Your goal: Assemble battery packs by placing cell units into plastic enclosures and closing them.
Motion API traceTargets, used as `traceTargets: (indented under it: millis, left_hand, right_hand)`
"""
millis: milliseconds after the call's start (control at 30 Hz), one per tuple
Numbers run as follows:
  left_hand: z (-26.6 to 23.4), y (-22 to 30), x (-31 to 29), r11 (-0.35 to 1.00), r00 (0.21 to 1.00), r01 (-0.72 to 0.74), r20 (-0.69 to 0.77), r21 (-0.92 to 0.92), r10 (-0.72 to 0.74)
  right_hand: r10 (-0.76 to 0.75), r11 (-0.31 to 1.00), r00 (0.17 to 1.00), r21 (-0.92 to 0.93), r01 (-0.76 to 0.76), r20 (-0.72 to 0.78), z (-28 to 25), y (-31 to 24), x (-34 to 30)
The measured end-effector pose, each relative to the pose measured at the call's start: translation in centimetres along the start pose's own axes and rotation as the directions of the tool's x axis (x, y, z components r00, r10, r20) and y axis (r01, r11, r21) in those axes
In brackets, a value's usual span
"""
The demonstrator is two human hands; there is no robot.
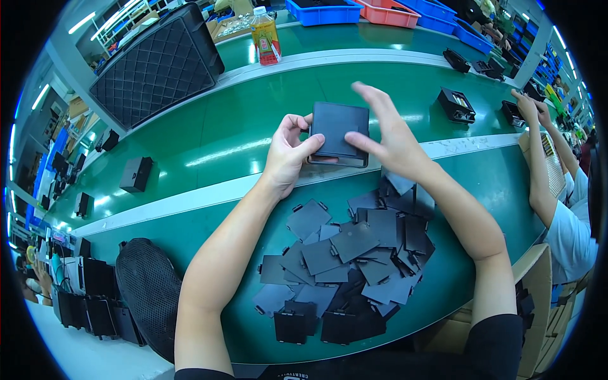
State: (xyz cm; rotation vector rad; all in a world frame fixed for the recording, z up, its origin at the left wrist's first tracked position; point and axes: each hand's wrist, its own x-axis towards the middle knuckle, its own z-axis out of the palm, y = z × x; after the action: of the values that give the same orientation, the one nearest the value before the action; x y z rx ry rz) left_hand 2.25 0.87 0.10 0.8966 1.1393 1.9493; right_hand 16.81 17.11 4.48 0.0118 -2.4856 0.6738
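My left hand (289, 154) is closed on a black, squarish plastic box (342, 123), its thumb pressed on the top face. A flat black panel covers that face, and the box sits over the pale rail of the green line. My right hand (392, 136) is open at the box's right side. Its thumb lies over the panel's lower right part, while the fingers stretch upward, away from the box. Below both hands, a loose pile of flat black plastic covers (323, 256) with small tabs spreads over the green worktop (247, 329).
Several black boxes stand along the green line, including one (136, 174) at left and one (456, 105) at right. A quilted black case (158, 69), drink bottle (265, 37) and blue bin (324, 12) stand farther back. A co-worker's arms (538, 158) reach in at right.
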Motion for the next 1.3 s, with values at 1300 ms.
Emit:
traceTargets:
  millis: [1300]
  left_hand:
    - [-1.4, -0.8, 1.3, 0.079, 0.773, -0.221, 0.125, 0.972, 0.622]
  right_hand:
    - [0.507, 0.827, 0.839, -0.384, -0.410, 0.197, -9.3, 14.6, 0.6]
